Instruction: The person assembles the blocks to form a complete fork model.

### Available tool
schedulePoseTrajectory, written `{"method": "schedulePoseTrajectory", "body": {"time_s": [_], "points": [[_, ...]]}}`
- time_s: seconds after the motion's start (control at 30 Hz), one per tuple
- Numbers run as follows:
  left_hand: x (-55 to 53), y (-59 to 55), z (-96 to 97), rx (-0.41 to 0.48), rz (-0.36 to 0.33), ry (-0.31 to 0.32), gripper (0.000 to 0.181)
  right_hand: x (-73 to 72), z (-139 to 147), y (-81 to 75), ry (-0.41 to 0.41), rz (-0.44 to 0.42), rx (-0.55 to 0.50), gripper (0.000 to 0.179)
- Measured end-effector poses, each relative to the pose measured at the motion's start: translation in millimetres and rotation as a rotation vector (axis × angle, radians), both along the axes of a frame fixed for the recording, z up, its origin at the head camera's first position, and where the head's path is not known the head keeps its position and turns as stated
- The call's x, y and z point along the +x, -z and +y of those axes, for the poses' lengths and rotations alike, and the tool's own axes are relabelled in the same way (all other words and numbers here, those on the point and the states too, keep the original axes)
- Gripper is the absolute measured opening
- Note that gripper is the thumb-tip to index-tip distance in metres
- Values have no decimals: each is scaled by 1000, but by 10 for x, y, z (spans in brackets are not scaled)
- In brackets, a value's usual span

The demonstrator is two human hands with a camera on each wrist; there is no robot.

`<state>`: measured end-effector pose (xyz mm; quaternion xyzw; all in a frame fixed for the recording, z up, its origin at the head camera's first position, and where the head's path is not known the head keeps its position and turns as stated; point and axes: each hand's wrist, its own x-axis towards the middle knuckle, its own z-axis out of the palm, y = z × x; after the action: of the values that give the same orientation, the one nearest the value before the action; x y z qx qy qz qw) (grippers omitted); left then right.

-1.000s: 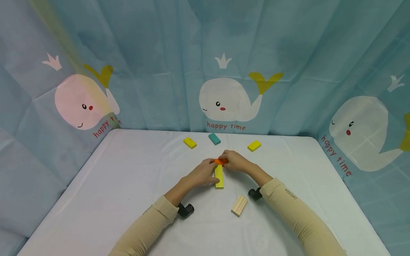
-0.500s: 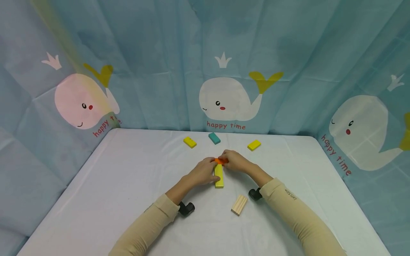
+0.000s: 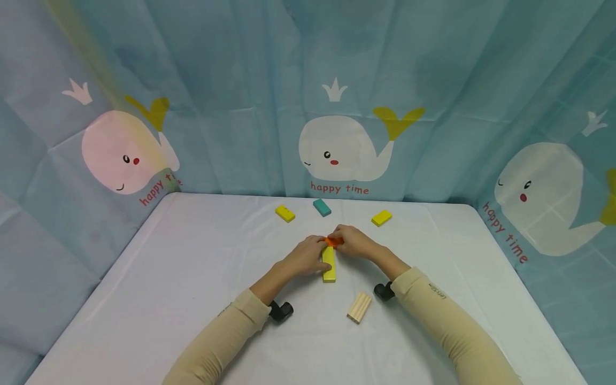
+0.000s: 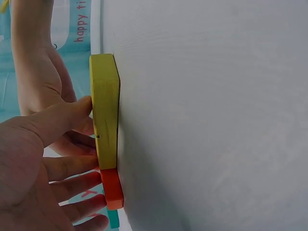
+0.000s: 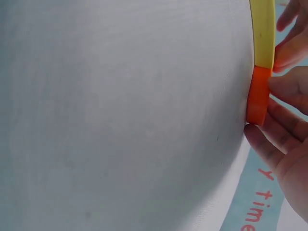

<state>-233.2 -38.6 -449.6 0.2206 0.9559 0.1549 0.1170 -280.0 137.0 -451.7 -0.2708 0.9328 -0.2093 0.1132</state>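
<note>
On a white bench (image 3: pixel 183 299), an orange block (image 5: pixel 258 98) lies touching the far end of a yellow block (image 4: pixel 106 110). R hand (image 3: pixel 355 243) pinches the orange block; L hand (image 3: pixel 308 257) is spread, w/ thumb on the yellow block & fingertips near the join. Both look like painted wood: prob. light, stiff, tough, slightly slick; best held by opp. sides.

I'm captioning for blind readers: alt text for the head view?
Left hand touches a yellow block; right hand pinches an orange block at the yellow's far end. Beyond lie three small blocks; nearer, a wooden piece.
</note>
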Motion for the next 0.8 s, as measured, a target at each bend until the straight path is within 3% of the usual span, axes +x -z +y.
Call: {"method": "schedulePoseTrajectory", "body": {"time_s": [0.43,0.8], "points": [[-36,-11,-28,24,-19,-17,63,-5,156,-59,79,-31,-119,32],[-41,30,-7,-4,1,-25,63,201,350,-201,102,-10,-121,31]]}}
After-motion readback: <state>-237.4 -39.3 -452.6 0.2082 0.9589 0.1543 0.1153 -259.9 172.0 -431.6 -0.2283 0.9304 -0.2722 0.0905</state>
